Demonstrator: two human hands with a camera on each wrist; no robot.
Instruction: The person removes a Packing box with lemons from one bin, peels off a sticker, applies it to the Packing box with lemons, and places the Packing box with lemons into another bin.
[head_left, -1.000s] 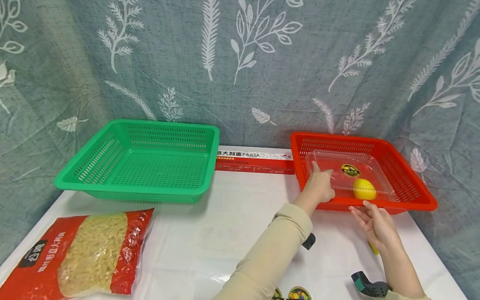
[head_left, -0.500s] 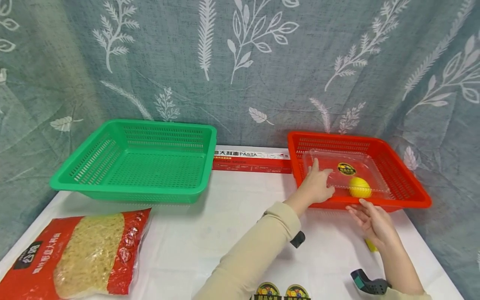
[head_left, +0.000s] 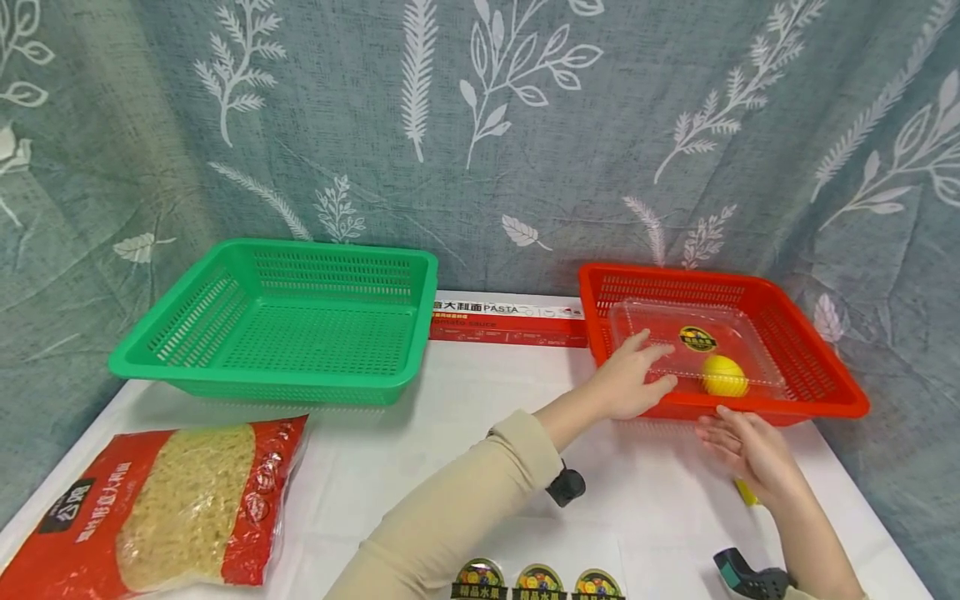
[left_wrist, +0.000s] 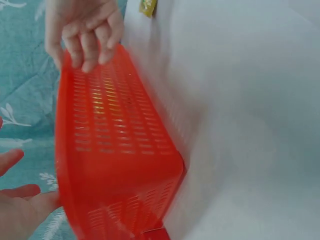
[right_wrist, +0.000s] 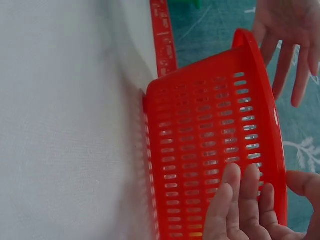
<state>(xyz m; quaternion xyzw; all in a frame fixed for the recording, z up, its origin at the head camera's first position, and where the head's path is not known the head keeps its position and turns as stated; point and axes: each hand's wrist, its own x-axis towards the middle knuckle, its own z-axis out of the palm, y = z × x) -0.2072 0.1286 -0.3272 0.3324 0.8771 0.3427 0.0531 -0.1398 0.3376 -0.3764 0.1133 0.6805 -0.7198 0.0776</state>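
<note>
A red slotted basket (head_left: 817, 367) stands at the right of the table. Inside it lies a clear plastic box (head_left: 652, 321) with a black and gold sticker, and a round yellow thing (head_left: 724, 377) shows at its front edge. My left hand (head_left: 630, 379) is over the basket's near left corner, fingers spread and gripping nothing; the left wrist view has its fingertips (left_wrist: 30, 191) by the rim. At the front rim is my right hand (right_wrist: 250, 215), thumb at the edge and fingers loosely extended along the slotted outer wall.
A green basket (head_left: 273, 387) stands back left. In front of it lies a red bag of pasta (head_left: 187, 500). A long red and white pasta carton (head_left: 510, 325) lies between the baskets. Round fruit stickers (head_left: 538, 581) are at the near edge, and a small yellow packet (head_left: 747, 492) by my right wrist.
My left hand has drawn back toward the near left corner of the red basket, its forearm swinging left and uncovering more stickers. The right hand and basket have hardly moved.
</note>
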